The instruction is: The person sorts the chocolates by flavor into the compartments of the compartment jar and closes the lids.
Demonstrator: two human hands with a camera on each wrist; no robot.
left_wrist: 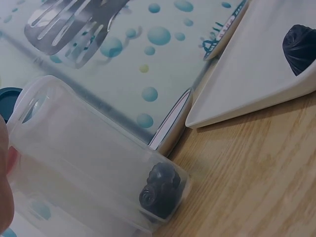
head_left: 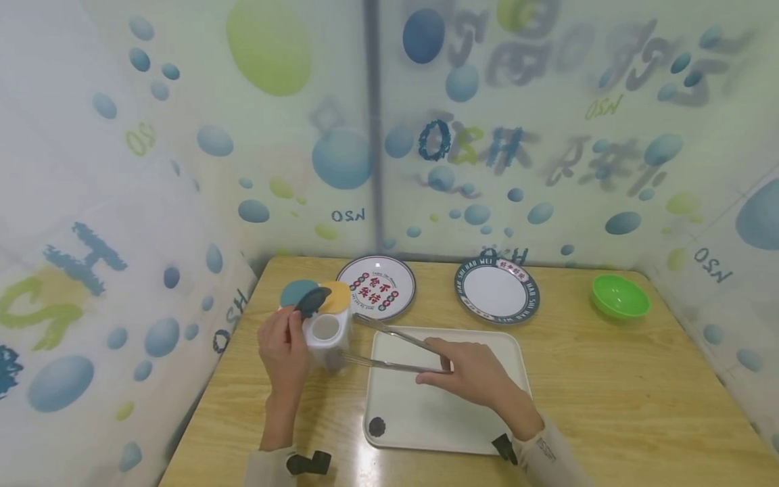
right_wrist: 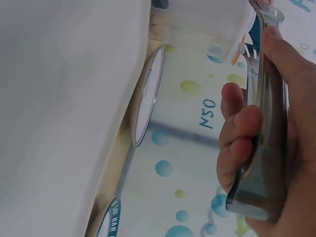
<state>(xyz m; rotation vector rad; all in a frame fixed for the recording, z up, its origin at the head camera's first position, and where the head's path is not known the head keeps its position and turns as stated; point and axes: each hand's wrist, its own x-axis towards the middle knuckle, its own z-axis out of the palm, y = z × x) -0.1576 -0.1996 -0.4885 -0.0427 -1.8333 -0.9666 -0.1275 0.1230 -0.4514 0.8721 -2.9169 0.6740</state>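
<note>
My left hand [head_left: 286, 345] pinches a raised dark lid [head_left: 312, 302] at a translucent container [head_left: 331, 355], whose round opening [head_left: 325, 327] lies uncovered. Teal and orange lids cover its other parts. Dark swirled pieces [left_wrist: 160, 191] lie at the container's bottom in the left wrist view. With my right hand [head_left: 477, 375] I grip metal tongs [head_left: 402, 367]. Their arms are spread, and the slotted ends [left_wrist: 74, 29] hang above the container, holding nothing visible. One dark swirled piece [head_left: 376, 427] lies on the white tray [head_left: 444, 419], at its near left corner.
Behind the tray stand a white plate with red characters [head_left: 404, 284] and a dark-rimmed plate [head_left: 532, 291]. A green bowl [head_left: 621, 297] sits at the back right of the wooden table [head_left: 621, 406]. Patterned curtain walls [head_left: 389, 169] close off the back and both sides.
</note>
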